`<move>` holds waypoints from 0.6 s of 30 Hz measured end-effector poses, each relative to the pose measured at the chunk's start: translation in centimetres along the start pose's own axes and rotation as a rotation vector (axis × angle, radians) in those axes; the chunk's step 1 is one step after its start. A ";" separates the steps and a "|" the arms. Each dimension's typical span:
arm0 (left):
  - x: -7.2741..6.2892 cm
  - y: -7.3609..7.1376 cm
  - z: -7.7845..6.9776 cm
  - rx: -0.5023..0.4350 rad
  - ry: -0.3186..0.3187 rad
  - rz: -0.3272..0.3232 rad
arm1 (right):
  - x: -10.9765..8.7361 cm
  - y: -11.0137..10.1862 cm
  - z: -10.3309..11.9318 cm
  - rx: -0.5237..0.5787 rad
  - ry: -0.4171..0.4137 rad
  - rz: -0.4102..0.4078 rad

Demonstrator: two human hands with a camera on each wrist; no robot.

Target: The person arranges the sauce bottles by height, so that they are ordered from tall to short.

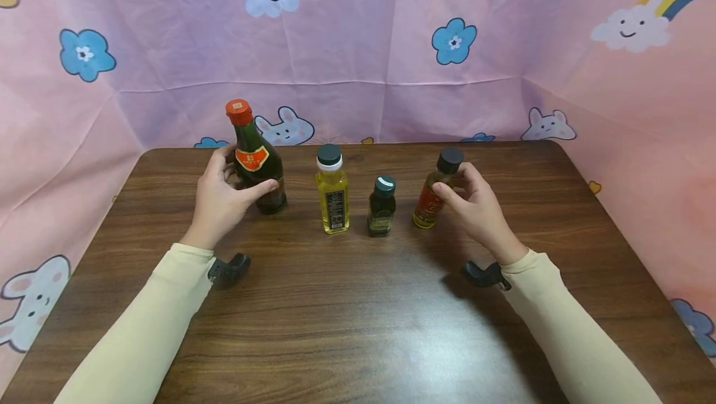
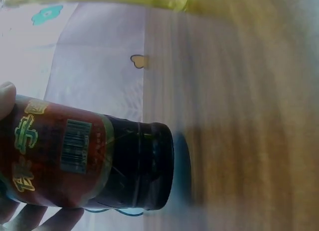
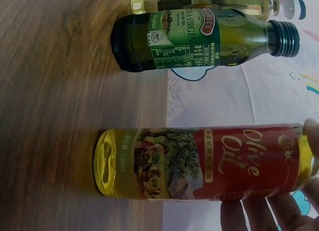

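My left hand (image 1: 219,208) grips a dark glass bottle (image 1: 270,171) with a red cap, thumb across its front and fingers behind. The bottle tilts left at the top; in the left wrist view its base is close over the tabletop. On the right, my right hand (image 1: 481,214) holds a small olive oil bottle (image 1: 429,204) with a black cap and red label, its top leaning right. That label (image 3: 224,161) reads "Olive Oil" in the right wrist view. Nearest to it stands a small green bottle of extra virgin olive oil (image 1: 381,210).
A clear bottle of yellow oil (image 1: 334,196) with a dark green cap stands upright between the dark bottle and the green one. All are on a brown wood-grain table (image 1: 313,317). Behind it hangs a pink and purple patterned cloth (image 1: 347,43).
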State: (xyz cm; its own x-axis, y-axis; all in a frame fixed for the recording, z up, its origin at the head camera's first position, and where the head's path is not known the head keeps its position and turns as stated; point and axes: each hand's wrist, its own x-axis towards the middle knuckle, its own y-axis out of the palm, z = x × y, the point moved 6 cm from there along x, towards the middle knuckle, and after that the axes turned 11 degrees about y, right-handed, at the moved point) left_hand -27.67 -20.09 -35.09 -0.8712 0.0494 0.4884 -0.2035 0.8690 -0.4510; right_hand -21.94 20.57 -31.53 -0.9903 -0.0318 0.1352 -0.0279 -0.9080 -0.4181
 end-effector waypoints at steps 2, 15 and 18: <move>0.5 0.1 0.2 -0.014 0.003 -0.008 | 0.0 0.0 0.1 0.002 -0.002 0.001; 2.3 1.7 1.2 -0.055 0.011 0.037 | 0.0 0.2 -0.8 -0.016 -0.007 -0.040; 2.4 1.8 1.5 -0.054 0.010 0.047 | -0.2 0.3 -0.4 -0.008 -0.006 -0.039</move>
State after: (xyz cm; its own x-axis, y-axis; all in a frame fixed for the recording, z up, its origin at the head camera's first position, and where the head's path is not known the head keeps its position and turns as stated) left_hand -30.83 -19.17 -35.86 -0.8747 0.0959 0.4751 -0.1373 0.8911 -0.4326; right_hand -21.77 20.46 -32.00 -0.9877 0.0014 0.1565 -0.0677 -0.9053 -0.4192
